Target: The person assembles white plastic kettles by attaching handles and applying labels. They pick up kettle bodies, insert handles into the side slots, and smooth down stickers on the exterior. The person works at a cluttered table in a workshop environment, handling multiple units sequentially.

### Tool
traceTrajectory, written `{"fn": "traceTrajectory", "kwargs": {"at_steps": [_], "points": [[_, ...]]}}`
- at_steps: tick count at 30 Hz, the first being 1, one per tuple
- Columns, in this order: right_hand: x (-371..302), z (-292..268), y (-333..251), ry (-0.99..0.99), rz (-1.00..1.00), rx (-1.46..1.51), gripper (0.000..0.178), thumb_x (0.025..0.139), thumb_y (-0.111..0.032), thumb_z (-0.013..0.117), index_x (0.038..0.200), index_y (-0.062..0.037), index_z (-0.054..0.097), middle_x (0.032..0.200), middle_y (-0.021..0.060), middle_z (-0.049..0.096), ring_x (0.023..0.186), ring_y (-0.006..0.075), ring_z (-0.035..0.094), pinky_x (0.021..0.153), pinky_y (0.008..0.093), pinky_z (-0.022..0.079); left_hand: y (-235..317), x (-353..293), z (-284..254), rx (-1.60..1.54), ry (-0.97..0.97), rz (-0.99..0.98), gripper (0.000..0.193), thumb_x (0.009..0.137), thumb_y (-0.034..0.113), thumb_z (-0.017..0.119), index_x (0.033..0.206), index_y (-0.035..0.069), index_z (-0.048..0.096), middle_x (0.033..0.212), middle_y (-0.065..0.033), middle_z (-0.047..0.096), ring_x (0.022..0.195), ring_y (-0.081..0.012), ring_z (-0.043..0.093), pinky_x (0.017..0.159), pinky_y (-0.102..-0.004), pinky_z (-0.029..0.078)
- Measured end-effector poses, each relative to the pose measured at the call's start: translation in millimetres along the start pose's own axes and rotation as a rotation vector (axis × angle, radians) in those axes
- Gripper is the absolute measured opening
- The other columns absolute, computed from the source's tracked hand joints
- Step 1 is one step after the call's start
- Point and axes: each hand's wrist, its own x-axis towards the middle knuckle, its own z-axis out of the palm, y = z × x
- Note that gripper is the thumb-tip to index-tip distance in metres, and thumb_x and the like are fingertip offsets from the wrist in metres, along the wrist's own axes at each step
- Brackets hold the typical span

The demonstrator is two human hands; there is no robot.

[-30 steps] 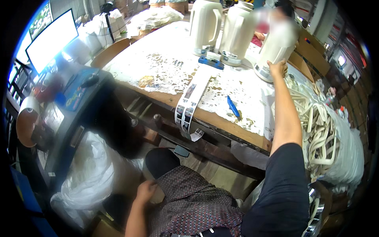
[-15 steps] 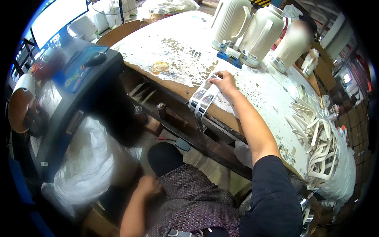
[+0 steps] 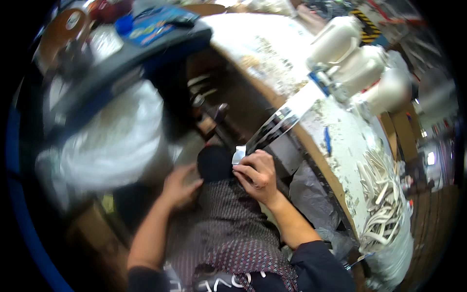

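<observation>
Over my lap, my right hand (image 3: pixel 258 176) pinches a small whitish sticker label (image 3: pixel 239 155) between thumb and fingertips. Beside it is a black rounded shape (image 3: pixel 214 163) at the end of the patterned cloth (image 3: pixel 224 209) on my lap; I cannot tell what it is. My left hand (image 3: pixel 181 187) is on that shape's left side, somewhat blurred, its thumb apart from the fingers and nothing seen in it. A strip of printed labels (image 3: pixel 286 116) lies across the table's near edge and hangs over it.
Cream vacuum flasks (image 3: pixel 362 70) stand at the table's far right. A blue slim tool (image 3: pixel 327 141) lies on the worn white table (image 3: pixel 277 44). White plastic handles (image 3: pixel 382 204) are heaped at the right. A white plastic bag (image 3: pixel 116 141) and dark desk (image 3: pixel 121 68) are at left.
My right hand has left the label strip on the table and come back over my lap with a label. My left hand has moved up slightly. The view has swung and blurred.
</observation>
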Motion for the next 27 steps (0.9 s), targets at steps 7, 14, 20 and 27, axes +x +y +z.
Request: {"fn": "traceTrajectory", "kwargs": {"at_steps": [7, 14, 20, 27], "points": [[3.5, 52.1, -51.6, -0.368, 0.153, 0.412, 0.024, 0.077, -0.003, 0.068, 0.101, -0.0047, 0.066, 0.089, 0.0095, 0.062, 0.084, 0.0259, 0.057, 0.076, 0.0358, 0.043, 32.8, -24.2, -15.6, -0.443, -0.080, 0.289, 0.012, 0.082, 0.012, 0.072, 0.082, 0.000, 0.067, 0.082, -0.0085, 0.065, 0.075, -0.0227, 0.061, 0.067, -0.0313, 0.047], [-17.2, 89.7, -46.8, -0.197, 0.903, 1.196, 0.043, 0.085, -0.013, 0.073, 0.123, -0.0003, 0.056, 0.105, 0.0077, 0.065, 0.089, 0.0109, 0.060, 0.082, 0.0261, 0.049, 50.6, -31.3, -17.9, -0.814, 0.396, 0.001, 0.016, 0.092, 0.012, 0.066, 0.089, -0.002, 0.072, 0.088, -0.0046, 0.067, 0.079, -0.0091, 0.057, 0.070, -0.0248, 0.044], [-16.4, 103.3, -46.1, -0.173, 0.886, 1.041, 0.028, 0.086, -0.010, 0.072, 0.111, -0.0004, 0.065, 0.092, 0.0021, 0.067, 0.082, 0.0081, 0.061, 0.078, 0.0244, 0.050, 37.9, -31.3, -19.6, -0.781, 0.356, -0.111, 0.018, 0.093, 0.015, 0.065, 0.096, -0.002, 0.072, 0.092, -0.0049, 0.069, 0.084, -0.0085, 0.059, 0.075, -0.0232, 0.045], [1.7, 88.5, -35.2, -0.358, 0.658, 0.870, 0.042, 0.081, -0.011, 0.075, 0.119, -0.0016, 0.061, 0.102, 0.0054, 0.064, 0.096, 0.0119, 0.059, 0.087, 0.0273, 0.048, 21.7, -23.9, -42.0, -0.312, 0.071, 0.400, 0.012, 0.085, 0.011, 0.064, 0.081, 0.000, 0.062, 0.076, -0.0087, 0.061, 0.077, -0.0205, 0.061, 0.102, -0.0453, 0.042]]}}
